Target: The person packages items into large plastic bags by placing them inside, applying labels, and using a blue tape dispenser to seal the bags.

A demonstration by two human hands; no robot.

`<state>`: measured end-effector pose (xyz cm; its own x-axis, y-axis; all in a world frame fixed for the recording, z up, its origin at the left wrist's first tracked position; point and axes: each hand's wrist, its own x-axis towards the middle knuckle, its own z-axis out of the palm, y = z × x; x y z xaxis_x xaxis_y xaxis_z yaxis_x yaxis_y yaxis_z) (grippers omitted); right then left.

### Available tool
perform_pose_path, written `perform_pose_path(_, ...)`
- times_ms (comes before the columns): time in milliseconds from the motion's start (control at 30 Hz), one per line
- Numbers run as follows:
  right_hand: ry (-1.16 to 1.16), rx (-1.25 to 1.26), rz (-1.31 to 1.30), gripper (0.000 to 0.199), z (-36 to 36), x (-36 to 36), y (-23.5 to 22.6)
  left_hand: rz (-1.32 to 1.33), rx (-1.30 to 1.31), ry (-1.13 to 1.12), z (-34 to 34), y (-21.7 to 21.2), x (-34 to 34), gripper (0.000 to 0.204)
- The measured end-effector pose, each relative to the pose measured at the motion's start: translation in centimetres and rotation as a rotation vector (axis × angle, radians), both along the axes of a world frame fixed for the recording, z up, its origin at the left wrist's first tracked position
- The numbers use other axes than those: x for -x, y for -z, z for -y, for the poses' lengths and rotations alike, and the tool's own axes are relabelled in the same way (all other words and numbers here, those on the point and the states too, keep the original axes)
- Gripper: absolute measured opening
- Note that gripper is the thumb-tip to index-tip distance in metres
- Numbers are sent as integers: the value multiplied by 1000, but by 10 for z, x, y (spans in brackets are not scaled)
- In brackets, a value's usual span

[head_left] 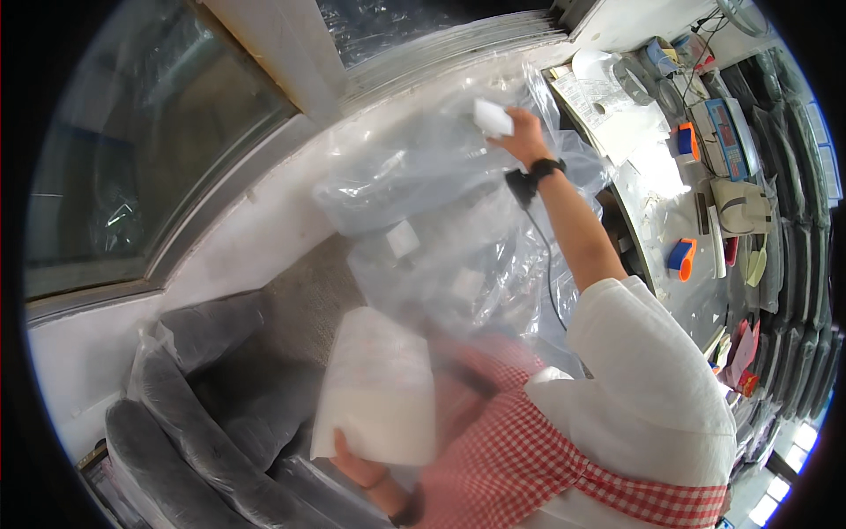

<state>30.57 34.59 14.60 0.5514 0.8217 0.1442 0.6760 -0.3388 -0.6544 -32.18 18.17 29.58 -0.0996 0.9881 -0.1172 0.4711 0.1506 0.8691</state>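
My left hand (354, 465) is closed on the near left edge of a large whitish bundle (374, 388), perhaps stacked frosted sheets or bags; its exact kind cannot be made out. At the far side, my right hand (526, 137) pinches a small white rectangular piece (493, 118) above a big clear plastic bag (397, 176). Black bands circle the right wrist, with a boxy black part (521, 188) and a cable hanging from it. On the clear plastic lies another small white piece (403, 239), apart from both hands.
Dark plastic-wrapped rolls or bundles (189, 423) lie at lower left. To the right stands a worktable (648, 256) with papers (608, 97), two orange-and-blue tape dispensers (681, 259) and a blue device (726, 137). Dark wrapped stacks (797, 264) line the far right. A window (150, 159) fills the upper left.
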Motion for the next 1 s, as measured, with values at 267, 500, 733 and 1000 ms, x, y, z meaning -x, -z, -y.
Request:
perform_pose_path(267, 398, -191, -1436, 19, 20, -32, 37, -14, -3, 91, -2, -5, -16, 38)
perform_pose_path(500, 372, -92, 399, 22, -54, 10, 17, 260, 190, -229, -7, -8, -30, 34)
perform_pose_path(733, -67, 43, 551, 22, -54, 41, 83, -424, -177, 279, -1, -21, -20, 33)
perform_pose_path(1000, -203, 282, 654, 75, -48, 56, 88, -550, -237, 319, -11, -36, -6, 37)
